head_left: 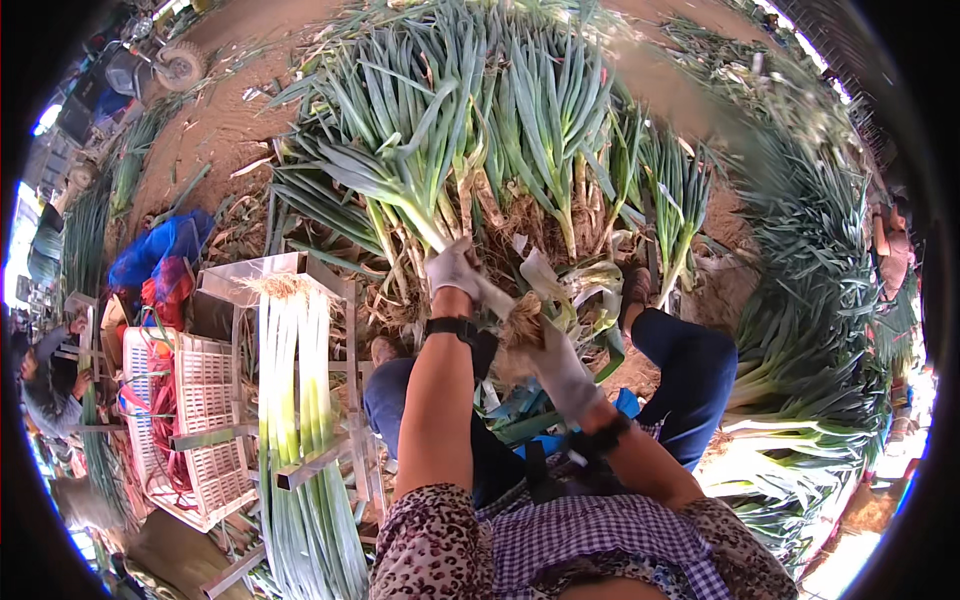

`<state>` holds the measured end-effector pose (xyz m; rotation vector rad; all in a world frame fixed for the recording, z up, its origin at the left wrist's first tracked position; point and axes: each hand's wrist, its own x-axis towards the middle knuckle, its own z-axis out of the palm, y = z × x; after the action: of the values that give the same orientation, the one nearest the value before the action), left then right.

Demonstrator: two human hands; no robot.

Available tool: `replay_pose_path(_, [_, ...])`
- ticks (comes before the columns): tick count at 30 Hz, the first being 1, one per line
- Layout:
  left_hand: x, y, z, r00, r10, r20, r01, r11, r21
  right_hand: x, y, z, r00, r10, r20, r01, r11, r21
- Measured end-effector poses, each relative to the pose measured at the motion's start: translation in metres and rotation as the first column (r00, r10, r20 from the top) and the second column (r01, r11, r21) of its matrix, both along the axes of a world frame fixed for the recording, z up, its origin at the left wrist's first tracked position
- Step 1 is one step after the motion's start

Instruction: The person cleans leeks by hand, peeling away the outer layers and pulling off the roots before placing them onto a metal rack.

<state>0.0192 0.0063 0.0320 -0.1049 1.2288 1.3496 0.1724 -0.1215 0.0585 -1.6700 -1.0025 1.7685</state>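
Observation:
A single leek [495,298] slants across the middle, green leaves up and left, brown roots [523,322] down and right. My left hand [455,270], in a pale glove, is closed around its white shaft. At the root end is my right hand [565,372], also gloved; its fingers are closed there, partly hidden by the roots and slightly blurred. Just beyond, a big heap of untrimmed leeks [540,120] leans with roots toward me. Pale peeled leaf sheaths [570,282] lie between my feet, under the hands.
On my left, a metal rack [350,400] bears a bundle of cleaned leeks [298,360]. Beyond it stands a white plastic crate [200,410] with red twine, near a blue bag [160,250]. Leeks [810,300] are piled along the right. Other people [895,250] are at both edges.

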Motion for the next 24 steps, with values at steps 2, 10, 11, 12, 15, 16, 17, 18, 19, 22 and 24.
replay_pose_path(2, [0.010,-0.009,-0.013,0.999,0.006,0.042,-0.006,1.000,-0.008,0.010,-0.029,0.017,0.904,0.029,0.427,-0.270,0.812,0.517])
replay_pose_path(10, [-0.011,0.003,-0.056,0.940,0.085,-0.331,-0.128,0.985,-0.112,0.067,-0.114,0.140,0.871,0.359,0.335,-0.473,0.797,0.376])
replay_pose_path(11, [-0.014,0.011,-0.042,0.947,0.130,-0.295,-0.147,0.989,-0.035,0.079,-0.109,0.143,0.931,0.263,0.253,-0.327,0.909,0.258])
replay_pose_path(12, [-0.016,0.015,-0.032,0.951,0.166,-0.259,-0.164,0.986,0.030,0.090,-0.106,0.142,0.973,0.145,0.180,-0.167,0.980,0.111])
replay_pose_path(15, [0.001,0.015,-0.003,0.983,0.163,-0.082,-0.157,0.984,0.080,0.110,-0.068,0.110,0.964,0.223,0.148,-0.268,0.806,0.528])
replay_pose_path(16, [0.001,0.013,-0.003,0.983,0.169,-0.068,-0.162,0.982,0.102,0.104,-0.050,0.104,0.832,0.292,0.472,-0.555,0.427,0.714])
replay_pose_path(17, [0.001,0.010,-0.003,0.987,0.160,-0.035,-0.153,0.978,0.142,0.099,-0.037,0.086,0.834,0.291,0.469,-0.552,0.421,0.720])
replay_pose_path(18, [0.000,0.007,-0.005,0.988,0.153,-0.003,-0.150,0.972,0.181,0.094,-0.024,0.065,0.756,0.193,0.625,-0.609,0.557,0.565])
replay_pose_path(19, [-0.002,0.007,-0.011,0.989,0.145,0.037,-0.149,0.975,0.166,0.084,-0.012,0.060,0.632,0.129,0.764,-0.617,0.681,0.395])
replay_pose_path(22, [-0.003,0.002,-0.031,0.970,0.107,0.216,-0.156,0.963,0.220,0.041,0.016,0.071,0.899,0.073,0.432,-0.382,0.615,0.689])
replay_pose_path(24, [0.012,-0.008,-0.035,0.982,0.071,0.178,-0.119,0.952,0.282,0.024,0.025,0.042,0.798,0.093,0.595,-0.522,0.600,0.606])
